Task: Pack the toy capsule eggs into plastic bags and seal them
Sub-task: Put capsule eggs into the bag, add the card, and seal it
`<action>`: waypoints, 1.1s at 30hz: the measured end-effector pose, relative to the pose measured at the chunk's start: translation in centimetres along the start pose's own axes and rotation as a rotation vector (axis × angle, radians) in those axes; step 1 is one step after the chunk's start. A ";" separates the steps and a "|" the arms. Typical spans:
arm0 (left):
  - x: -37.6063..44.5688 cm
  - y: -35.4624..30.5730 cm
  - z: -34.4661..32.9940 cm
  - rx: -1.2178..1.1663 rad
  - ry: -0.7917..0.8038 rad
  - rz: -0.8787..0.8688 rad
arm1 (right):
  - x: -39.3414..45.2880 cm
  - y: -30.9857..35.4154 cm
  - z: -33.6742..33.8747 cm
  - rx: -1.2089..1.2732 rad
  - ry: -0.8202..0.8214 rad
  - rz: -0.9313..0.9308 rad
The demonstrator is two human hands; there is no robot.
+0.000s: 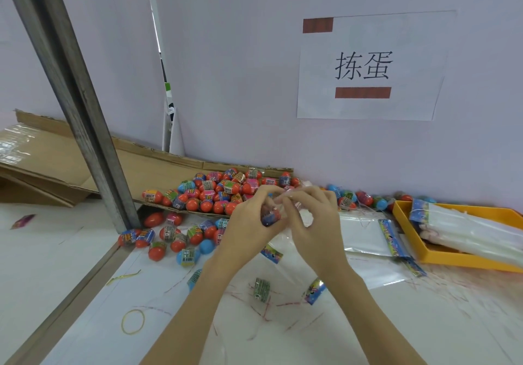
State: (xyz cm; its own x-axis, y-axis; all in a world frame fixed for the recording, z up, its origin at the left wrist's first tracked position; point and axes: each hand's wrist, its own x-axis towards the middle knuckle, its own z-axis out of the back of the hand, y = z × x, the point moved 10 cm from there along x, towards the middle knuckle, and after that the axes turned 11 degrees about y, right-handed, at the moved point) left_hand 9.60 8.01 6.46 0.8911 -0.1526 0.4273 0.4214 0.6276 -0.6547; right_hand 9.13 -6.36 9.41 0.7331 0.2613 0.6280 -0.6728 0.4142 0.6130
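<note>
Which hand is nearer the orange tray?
The right hand. It works the bag mid-table, with the orange tray off to its right; the left hand sits farther over, toward the egg pile.

A small packing workshop: heaped capsule eggs (218, 192), flattened cardboard (56, 161), a wall sign (368, 67).

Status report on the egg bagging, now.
Left hand grips a bagged capsule egg. Right hand pinches the clear bag's top. Loose eggs piled behind, nothing blocking.
</note>
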 end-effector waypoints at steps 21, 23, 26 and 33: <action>-6.0 8.5 9.8 -0.504 -0.926 0.437 | -4.4 2.6 -14.4 -0.292 0.740 0.244; -6.0 8.7 9.9 -0.492 -0.913 0.446 | -4.4 2.7 -14.4 -0.392 0.695 0.263; -5.8 8.9 9.7 -0.507 -0.898 0.442 | -3.9 2.4 -13.7 -0.411 0.625 0.259; -4.2 8.6 8.7 -0.502 -0.736 0.395 | -1.5 0.2 -8.8 -0.007 0.332 0.031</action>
State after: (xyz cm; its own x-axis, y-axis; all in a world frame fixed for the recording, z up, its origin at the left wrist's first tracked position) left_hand 8.02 20.70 4.47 0.7274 0.6216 0.2907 0.2895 0.1061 -0.9513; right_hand 8.78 1.01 4.37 0.7059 0.5429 0.4550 -0.6952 0.4075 0.5922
